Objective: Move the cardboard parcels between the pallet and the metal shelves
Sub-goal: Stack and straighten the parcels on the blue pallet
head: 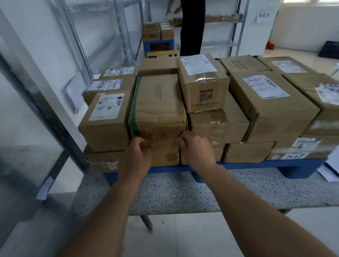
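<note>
Reaching out with both arms, you are putting your hands on the front of one cardboard box. Your left hand [139, 152] is curling its fingers at the lower left corner of the green-taped box [158, 108], right where the green tape runs down. Your right hand [195, 147] is curling its fingers at the box's lower right edge and pinching it there. Both hands are gripping this same box from its two sides.

The green-taped box is sitting in the front row, on top of a flatter box. It is squeezing in between a labelled box [106, 121] on its left and a shiny taped box [218, 125] on its right. A smaller box with a square code [203, 85] is sitting up high just behind and to the right. A big box with a white label [268, 106] is standing further right.

All the boxes are resting on a blue pallet [261, 165]. The pallet is lying on a speckled stone floor [171, 193].

Far behind, metal shelves [221, 21] are standing by the wall with small boxes on them. A person in dark clothes [191, 27] is standing in front of the shelves. More boxes are sitting on another blue pallet [158, 43] near that person.
</note>
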The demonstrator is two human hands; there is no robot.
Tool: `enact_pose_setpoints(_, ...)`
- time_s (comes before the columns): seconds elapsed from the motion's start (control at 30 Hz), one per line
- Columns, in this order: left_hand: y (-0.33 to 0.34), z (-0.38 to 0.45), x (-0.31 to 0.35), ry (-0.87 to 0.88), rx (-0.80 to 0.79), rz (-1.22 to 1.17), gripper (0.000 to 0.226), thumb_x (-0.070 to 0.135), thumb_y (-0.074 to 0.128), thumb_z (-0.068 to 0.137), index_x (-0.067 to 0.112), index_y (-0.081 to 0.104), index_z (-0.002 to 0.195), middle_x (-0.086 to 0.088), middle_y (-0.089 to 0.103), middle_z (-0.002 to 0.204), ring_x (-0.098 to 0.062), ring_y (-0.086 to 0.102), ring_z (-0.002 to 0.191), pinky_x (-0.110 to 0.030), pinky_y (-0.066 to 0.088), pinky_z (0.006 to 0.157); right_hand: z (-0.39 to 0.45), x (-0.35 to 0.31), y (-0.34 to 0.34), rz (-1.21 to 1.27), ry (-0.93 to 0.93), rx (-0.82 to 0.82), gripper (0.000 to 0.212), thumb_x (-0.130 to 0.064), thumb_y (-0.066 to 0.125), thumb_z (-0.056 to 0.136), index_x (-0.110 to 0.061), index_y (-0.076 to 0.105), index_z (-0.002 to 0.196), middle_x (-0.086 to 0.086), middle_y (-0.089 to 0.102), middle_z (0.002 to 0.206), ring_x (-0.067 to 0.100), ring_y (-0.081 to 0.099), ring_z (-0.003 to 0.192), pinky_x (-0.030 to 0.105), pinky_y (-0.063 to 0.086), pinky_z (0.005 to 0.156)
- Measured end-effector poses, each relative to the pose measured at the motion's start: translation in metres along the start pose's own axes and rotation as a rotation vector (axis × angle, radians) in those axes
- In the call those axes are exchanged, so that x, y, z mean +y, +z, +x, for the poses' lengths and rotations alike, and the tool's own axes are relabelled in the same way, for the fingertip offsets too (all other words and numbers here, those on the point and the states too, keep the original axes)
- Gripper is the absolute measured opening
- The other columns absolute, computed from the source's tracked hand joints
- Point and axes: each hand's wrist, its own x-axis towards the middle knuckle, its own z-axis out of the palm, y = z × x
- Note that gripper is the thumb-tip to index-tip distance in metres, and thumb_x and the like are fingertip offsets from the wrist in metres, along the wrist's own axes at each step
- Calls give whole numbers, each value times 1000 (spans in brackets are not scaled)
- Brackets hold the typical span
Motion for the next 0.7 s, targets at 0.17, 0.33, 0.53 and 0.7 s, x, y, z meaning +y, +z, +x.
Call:
enact_pose_setpoints(0.17,-30,-33,-31,-28,172,26,15,36,59,87,25,52,93,8,61,84,-14,57,76,-29,43,64,-10,-14,8,67,-15,-65,17,-22,49,93,-10,57,84,11,65,81,31,60,76,33,38,58)
enact_pose_setpoints(0.33,-64,-28,-61,-109,353,55,43,36,62,84,15,49,120,-8,58,115,-26,55,103,-40,46,77,-17,-38,27,90,-73,-140,18,-25,47,94,-9,51,86,11,62,84,31,58,79,33,37,60)
enact_pose_setpoints(0.53,-95,18,-79,-82,246,47,62,41,58,89,23,32,142,-9,42,144,-31,41,129,-54,39,100,-7,-72,55,28,-30,-115,26,-30,46,94,-10,62,99,12,66,94,33,59,87,34,41,63)
enact_pose_setpoints(0.7,-109,50,-92,20,52,42,47,39,56,91,23,44,134,-4,55,131,-29,51,120,-45,43,94,5,-96,79,60,4,-68,23,-29,47,95,-11,61,95,12,68,89,33,61,81,32,40,59)
